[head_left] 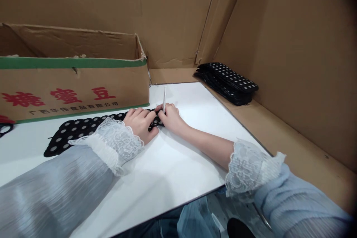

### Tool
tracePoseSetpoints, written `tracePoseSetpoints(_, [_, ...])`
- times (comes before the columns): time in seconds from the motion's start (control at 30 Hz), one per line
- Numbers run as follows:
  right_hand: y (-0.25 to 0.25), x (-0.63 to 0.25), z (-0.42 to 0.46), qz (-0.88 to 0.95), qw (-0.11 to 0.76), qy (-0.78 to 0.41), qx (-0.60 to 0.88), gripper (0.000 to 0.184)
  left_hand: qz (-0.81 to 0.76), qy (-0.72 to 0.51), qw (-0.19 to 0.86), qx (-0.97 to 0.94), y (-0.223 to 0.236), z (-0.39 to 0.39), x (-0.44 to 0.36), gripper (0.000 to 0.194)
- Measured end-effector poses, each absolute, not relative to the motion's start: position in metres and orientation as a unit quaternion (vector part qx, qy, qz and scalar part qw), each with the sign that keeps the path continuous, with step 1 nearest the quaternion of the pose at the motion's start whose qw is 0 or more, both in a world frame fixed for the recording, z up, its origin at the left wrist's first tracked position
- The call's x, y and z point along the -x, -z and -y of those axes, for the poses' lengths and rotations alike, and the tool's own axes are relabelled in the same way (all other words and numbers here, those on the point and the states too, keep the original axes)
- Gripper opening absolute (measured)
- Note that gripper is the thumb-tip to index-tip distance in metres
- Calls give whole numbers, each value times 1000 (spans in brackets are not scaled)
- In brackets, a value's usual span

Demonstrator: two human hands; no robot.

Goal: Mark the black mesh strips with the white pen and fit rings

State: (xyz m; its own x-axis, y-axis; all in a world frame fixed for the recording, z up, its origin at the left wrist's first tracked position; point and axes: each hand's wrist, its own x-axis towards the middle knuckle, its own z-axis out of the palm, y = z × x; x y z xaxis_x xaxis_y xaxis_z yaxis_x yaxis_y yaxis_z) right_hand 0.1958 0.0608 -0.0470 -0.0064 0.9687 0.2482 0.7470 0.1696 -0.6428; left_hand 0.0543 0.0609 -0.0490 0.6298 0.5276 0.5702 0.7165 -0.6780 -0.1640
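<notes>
Polka-dot fabric [79, 128] lay on the smooth white counter [192, 163], a long, soft-looking black piece with pale round dots and a wavy edge, just before a stiff cardboard box [80, 81]. We had our left hand [141, 123] closed on its right part, while our right hand's [171, 118] narrow grip held a slim whitish stick [164, 99], nearly upright. We judged the step in hand to be close work at that end (our fingers hid the stick's lower tip), and the next move to call for a steady hold and fine fingertip control. Similar dotted pieces [227, 81] lay stacked well apart, on cardboard.
</notes>
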Motion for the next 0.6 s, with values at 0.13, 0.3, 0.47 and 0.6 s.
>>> tracePoseSetpoints(0.13, [48,-201,-64,665,390,-220,597,20,324,251,183,894,50,-66,-48,18])
tracePoseSetpoints(0.3, [48,-216,-76,500,536,-337,591,23,314,280,96,902,53,-72,-46,33])
tracePoseSetpoints(0.47, [46,-213,-72,570,559,-304,520,33,350,273,17,896,57,-78,-47,29])
tracePoseSetpoints(0.6, [48,-207,-64,658,511,-233,502,24,350,258,-8,901,61,-76,-50,44])
